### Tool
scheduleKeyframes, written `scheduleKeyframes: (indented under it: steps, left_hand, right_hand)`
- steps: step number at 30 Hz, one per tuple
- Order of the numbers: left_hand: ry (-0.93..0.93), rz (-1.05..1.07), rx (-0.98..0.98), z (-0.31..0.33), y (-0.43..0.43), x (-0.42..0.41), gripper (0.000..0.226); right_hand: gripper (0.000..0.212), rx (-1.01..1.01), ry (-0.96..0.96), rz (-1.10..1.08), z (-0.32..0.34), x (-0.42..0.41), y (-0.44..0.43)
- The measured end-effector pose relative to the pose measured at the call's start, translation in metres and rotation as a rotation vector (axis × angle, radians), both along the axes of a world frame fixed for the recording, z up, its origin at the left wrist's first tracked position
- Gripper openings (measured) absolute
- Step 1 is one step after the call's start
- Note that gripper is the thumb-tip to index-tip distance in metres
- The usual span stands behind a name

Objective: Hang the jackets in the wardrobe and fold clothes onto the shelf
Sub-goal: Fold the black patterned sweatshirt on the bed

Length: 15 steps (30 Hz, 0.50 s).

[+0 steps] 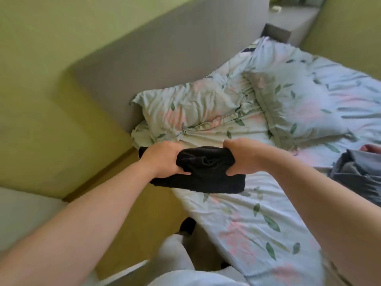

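**Black garment held at both ends over the bed's corner**

The left hand (162, 159) grips the left end of the black garment (206, 176), fingers curled over the top and thumb tucked beneath. The right hand (242, 159) does the same at the right end. Between the 2 hands the cloth is bunched into a thick roll, with a flatter folded layer hanging below it. The bundle sits at the near-left corner of the bed (257, 223), partly past the mattress edge and over the floor (134, 203). Whether its underside touches the sheet I cannot tell.

The step looks like finishing a fold, or lifting a folded piece to carry it off. The bunched middle suggests the fold is loose. Laying it flat on the sheet and smoothing it first would likely give a neater piece for the shelf. If it is carried as it is, both grips should be level and the lower layer supported, since soft cloth like this will probably sag and open if 1 end is let go.

Neither shelf nor wardrobe is in view. A heap of grey clothes (354, 172) lies on the right side of the bed, well apart, probably waiting its turn.
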State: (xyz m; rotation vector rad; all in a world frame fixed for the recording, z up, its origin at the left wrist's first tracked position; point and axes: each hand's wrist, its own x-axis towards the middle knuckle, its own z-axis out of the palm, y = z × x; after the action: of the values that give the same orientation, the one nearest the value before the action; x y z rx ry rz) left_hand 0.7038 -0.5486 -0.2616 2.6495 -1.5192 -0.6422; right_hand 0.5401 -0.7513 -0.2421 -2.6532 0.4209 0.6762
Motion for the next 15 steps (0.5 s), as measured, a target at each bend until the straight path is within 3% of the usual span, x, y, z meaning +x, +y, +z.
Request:
scheduleKeyframes:
  steps: [3,7,9,15]
  left_hand:
    - [-0.199,0.065,-0.067,0.072,0.032,-0.05,0.047]
    - [-0.491,0.107,-0.153,0.151,0.065,-0.096,0.055]
    - [-0.576,0.141,-0.17,0.184,0.082,-0.113,0.055]
    - [-0.7,0.263,-0.174,0.251,0.125,-0.151,0.054]
  right_hand:
    - [0.06,-0.225,-0.052,0.204,0.067,-0.012,0.032]
    - [0.112,-0.256,-0.179,0.374,0.132,-0.029,0.067]
    - [0.107,-0.236,-0.294,0.401,0.158,-0.036,0.08]
    - [0.066,-0.163,-0.518,0.486,0.216,-0.048,0.113]
